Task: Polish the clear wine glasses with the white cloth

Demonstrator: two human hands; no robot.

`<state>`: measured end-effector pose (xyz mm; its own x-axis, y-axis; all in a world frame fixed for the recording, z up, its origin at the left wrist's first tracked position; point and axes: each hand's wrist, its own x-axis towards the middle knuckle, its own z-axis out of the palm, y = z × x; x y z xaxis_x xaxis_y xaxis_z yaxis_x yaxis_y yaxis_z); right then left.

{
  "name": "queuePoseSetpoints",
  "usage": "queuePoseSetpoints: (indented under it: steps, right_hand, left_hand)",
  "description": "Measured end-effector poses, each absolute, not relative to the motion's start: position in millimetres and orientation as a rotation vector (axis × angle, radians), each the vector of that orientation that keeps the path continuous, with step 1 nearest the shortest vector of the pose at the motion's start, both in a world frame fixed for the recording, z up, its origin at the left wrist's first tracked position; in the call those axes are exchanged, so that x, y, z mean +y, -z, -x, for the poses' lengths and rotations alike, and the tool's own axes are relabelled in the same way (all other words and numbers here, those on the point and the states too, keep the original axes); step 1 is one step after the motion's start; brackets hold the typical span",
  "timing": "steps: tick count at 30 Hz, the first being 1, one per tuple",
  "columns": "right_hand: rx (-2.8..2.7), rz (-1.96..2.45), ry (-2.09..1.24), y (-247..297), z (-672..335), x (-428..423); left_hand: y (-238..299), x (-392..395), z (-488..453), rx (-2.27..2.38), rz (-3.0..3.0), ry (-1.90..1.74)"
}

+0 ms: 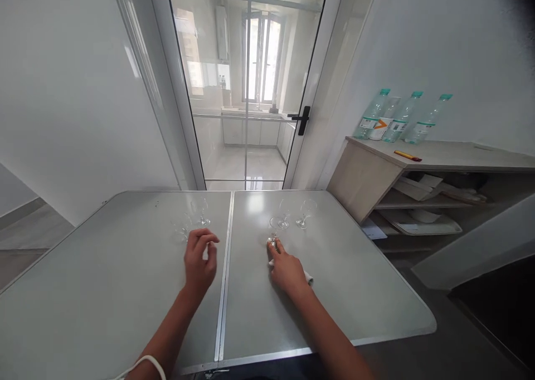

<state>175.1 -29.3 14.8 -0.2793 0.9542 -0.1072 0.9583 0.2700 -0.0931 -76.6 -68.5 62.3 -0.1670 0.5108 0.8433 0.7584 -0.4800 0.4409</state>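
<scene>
My left hand (201,258) hovers over the left half of the table, its fingers curved and apart from the thumb, with nothing visible in it. Just beyond it stand two clear stemmed glasses, one a wine glass (203,220) and the other a glass (184,232) partly behind my fingers. My right hand (288,269) has its fingertips on another clear wine glass (272,240), whose shape is hard to make out. A white cloth (309,278) shows from beneath the right palm. Two more stemmed glasses, one (283,222) and another (301,222), stand beyond that hand.
The grey-green table (125,291) has a metal seam (225,263) down its middle. A glass door (246,79) with a black handle (304,120) is behind it. To the right, a wooden shelf unit (376,174) bears several plastic bottles (403,119) and a yellow cutter (407,155).
</scene>
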Motion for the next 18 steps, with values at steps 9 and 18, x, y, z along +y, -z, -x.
queuePoseSetpoints:
  steps: [9,18]
  right_hand:
    - [2.797,-1.877,0.109,-26.5,-197.8,-83.1]
    - [2.624,-2.129,0.904,-19.7,-263.8,-100.8]
  left_hand:
    - [-28.7,-80.0,154.0,-1.894,1.200,1.547]
    - [-23.2,-54.9,155.7,-2.464,1.188,1.674]
